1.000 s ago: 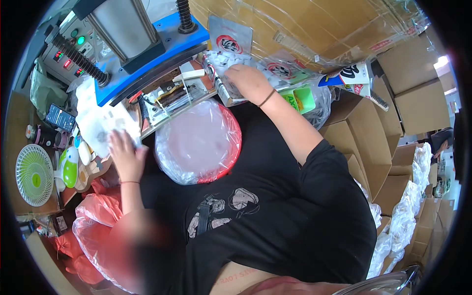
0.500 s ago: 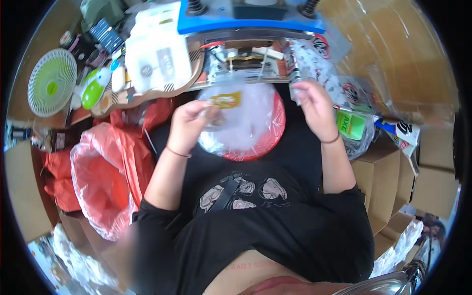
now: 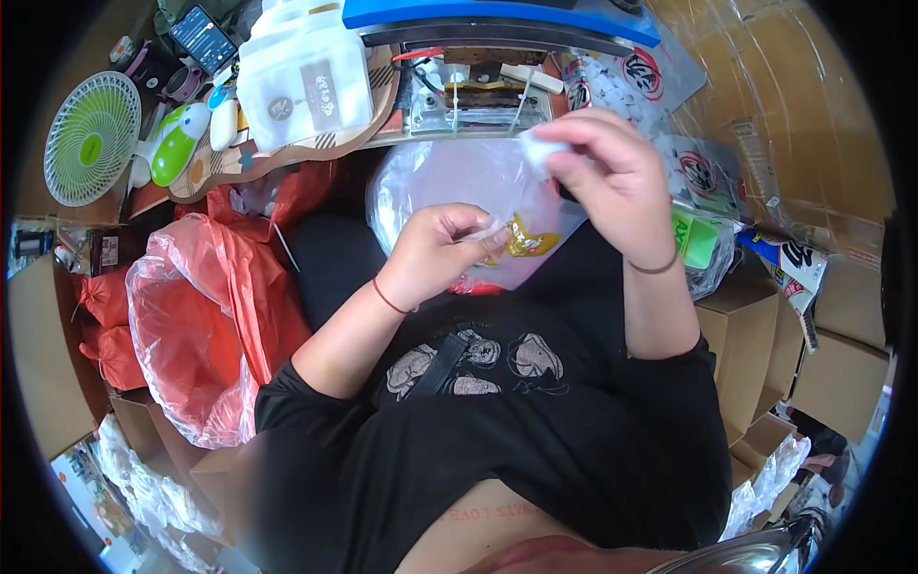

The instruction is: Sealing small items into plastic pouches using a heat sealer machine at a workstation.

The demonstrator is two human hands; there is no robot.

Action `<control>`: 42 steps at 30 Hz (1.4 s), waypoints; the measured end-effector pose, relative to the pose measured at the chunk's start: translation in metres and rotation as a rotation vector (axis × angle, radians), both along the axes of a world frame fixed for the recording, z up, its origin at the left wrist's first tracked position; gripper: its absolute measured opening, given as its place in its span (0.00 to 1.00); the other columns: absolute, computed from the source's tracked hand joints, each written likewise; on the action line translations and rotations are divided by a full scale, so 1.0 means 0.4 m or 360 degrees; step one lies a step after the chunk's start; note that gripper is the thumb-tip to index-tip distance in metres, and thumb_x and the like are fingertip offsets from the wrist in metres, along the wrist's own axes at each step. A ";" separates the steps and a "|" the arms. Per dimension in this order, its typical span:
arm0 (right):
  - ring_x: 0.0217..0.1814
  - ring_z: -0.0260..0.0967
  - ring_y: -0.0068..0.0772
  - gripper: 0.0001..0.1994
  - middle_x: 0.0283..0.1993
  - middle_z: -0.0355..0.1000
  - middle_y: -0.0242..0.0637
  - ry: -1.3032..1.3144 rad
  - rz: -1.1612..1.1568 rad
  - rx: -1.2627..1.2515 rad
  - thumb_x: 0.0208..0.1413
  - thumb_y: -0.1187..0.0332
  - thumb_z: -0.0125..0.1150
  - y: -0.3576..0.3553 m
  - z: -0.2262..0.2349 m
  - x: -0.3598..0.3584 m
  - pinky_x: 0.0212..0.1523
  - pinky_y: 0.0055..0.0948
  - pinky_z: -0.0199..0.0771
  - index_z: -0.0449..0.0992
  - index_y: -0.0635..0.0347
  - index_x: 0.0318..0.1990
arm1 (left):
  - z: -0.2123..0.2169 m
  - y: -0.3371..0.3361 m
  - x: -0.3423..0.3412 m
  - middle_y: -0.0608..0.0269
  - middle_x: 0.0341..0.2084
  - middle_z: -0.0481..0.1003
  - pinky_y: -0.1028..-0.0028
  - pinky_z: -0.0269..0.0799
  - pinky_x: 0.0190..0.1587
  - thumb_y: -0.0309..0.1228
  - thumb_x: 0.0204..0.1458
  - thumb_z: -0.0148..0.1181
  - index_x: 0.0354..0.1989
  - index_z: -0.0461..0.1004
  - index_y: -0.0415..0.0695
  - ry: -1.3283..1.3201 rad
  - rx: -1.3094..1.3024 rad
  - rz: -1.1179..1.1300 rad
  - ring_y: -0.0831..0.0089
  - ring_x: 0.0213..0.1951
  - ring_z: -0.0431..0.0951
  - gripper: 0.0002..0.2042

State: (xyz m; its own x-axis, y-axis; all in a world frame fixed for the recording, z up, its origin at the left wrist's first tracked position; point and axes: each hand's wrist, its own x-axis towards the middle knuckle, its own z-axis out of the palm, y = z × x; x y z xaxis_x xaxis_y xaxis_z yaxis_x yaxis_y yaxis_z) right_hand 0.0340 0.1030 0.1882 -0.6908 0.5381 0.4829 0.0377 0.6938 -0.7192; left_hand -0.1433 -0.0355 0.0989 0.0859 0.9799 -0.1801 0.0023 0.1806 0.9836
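Observation:
Over my lap, my left hand pinches the edge of a clear plastic bag with gold print. My right hand is raised above the bag's far right side. Between its thumb and fingertips is a small white piece, soft-looking and partly blurred; its kind I cannot make out. Behind and below both hands rests a round tub lined with clear plastic, a bit of red showing at its near edge. The bag covers part of the tub.
Ahead is a blue machine over a metal plate. White printed pouches, a phone and a green-white fan stand at the far left. A red bag-lined bin is at left, cardboard boxes at right.
My left hand has moved right with the bag, whose gold print is now nearer my right hand. My right hand has left the right-hand table edge and now holds the white piece. The view has shifted slightly.

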 end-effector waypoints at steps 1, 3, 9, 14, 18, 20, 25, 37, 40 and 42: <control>0.37 0.70 0.24 0.09 0.36 0.73 0.33 -0.0003 -0.0001 -0.0008 0.59 0.73 0.60 0.006 -0.006 0.000 0.35 0.23 0.68 0.79 0.62 0.46 | 0.014 -0.004 0.011 0.64 0.32 0.81 0.79 0.74 0.39 0.35 0.61 0.60 0.43 0.79 0.35 -0.0190 -0.0080 0.0042 0.81 0.34 0.78 0.13; 0.41 0.70 0.26 0.08 0.40 0.74 0.36 -0.0272 0.0054 0.0077 0.60 0.73 0.59 0.021 -0.017 0.008 0.41 0.24 0.69 0.79 0.63 0.44 | 0.039 -0.008 0.032 0.64 0.32 0.81 0.79 0.74 0.39 0.35 0.60 0.62 0.42 0.79 0.36 -0.0571 -0.0240 0.0128 0.82 0.34 0.78 0.13; 0.42 0.71 0.31 0.06 0.39 0.74 0.38 -0.0455 0.0277 0.0060 0.60 0.73 0.58 0.048 0.006 0.027 0.43 0.26 0.70 0.78 0.65 0.40 | 0.017 0.000 0.038 0.68 0.29 0.79 0.82 0.72 0.36 0.35 0.60 0.61 0.40 0.80 0.38 -0.0682 -0.0367 0.0029 0.85 0.32 0.76 0.12; 0.42 0.71 0.35 0.06 0.37 0.74 0.39 -0.0323 -0.0022 -0.0119 0.61 0.73 0.56 0.036 0.008 0.010 0.44 0.28 0.70 0.77 0.65 0.39 | 0.012 -0.002 0.034 0.68 0.32 0.80 0.81 0.72 0.36 0.37 0.62 0.59 0.45 0.79 0.39 -0.0489 -0.0194 -0.0041 0.84 0.32 0.76 0.14; 0.41 0.71 0.37 0.06 0.38 0.74 0.39 -0.0506 0.0201 -0.0041 0.61 0.73 0.56 0.050 -0.005 0.021 0.44 0.30 0.70 0.77 0.65 0.41 | 0.017 0.001 0.047 0.64 0.36 0.80 0.78 0.74 0.40 0.36 0.61 0.60 0.46 0.78 0.37 -0.0764 -0.0329 -0.0106 0.80 0.34 0.78 0.14; 0.41 0.72 0.39 0.07 0.41 0.74 0.40 -0.0602 0.0388 -0.0040 0.60 0.73 0.57 0.063 0.004 0.034 0.44 0.31 0.71 0.77 0.64 0.43 | 0.021 0.002 0.049 0.62 0.38 0.81 0.77 0.75 0.41 0.36 0.61 0.61 0.46 0.78 0.37 -0.0882 -0.0382 -0.0128 0.78 0.34 0.79 0.14; 0.42 0.72 0.46 0.11 0.44 0.72 0.42 -0.0676 -0.0268 0.0613 0.56 0.71 0.60 0.150 -0.001 0.109 0.43 0.35 0.71 0.75 0.62 0.46 | 0.034 0.015 0.020 0.64 0.37 0.81 0.78 0.75 0.42 0.30 0.59 0.61 0.49 0.76 0.37 -0.1012 -0.0497 -0.0124 0.80 0.38 0.79 0.13; 0.42 0.68 0.48 0.14 0.43 0.66 0.45 -0.1029 -0.0802 0.0423 0.50 0.72 0.66 0.197 -0.187 0.168 0.42 0.39 0.70 0.76 0.61 0.46 | 0.014 0.188 -0.131 0.62 0.38 0.79 0.78 0.73 0.41 0.24 0.55 0.62 0.47 0.76 0.35 -0.0997 -0.0445 0.0247 0.76 0.36 0.78 0.12; 0.43 0.69 0.47 0.14 0.45 0.66 0.44 -0.0898 -0.0729 0.0320 0.50 0.73 0.66 0.187 -0.194 0.188 0.44 0.38 0.70 0.76 0.62 0.46 | 0.002 0.194 -0.135 0.60 0.40 0.78 0.77 0.74 0.42 0.25 0.55 0.62 0.49 0.74 0.35 -0.0961 -0.0446 0.0223 0.76 0.38 0.78 0.14; 0.45 0.69 0.45 0.14 0.47 0.67 0.44 -0.0829 -0.0745 0.0383 0.52 0.73 0.63 0.172 -0.186 0.186 0.46 0.36 0.70 0.76 0.63 0.47 | -0.022 0.179 -0.134 0.55 0.43 0.78 0.72 0.75 0.46 0.28 0.54 0.65 0.51 0.73 0.33 -0.0709 -0.0229 0.0352 0.69 0.43 0.79 0.18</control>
State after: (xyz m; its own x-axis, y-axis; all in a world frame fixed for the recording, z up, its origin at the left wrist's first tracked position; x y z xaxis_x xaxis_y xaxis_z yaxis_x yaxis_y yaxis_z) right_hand 0.1084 0.1719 0.1138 -0.5870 0.7532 0.2970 0.6631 0.6577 -0.3574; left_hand -0.1968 0.0360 0.0899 -0.0214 0.9512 -0.3077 -0.4648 0.2630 0.8455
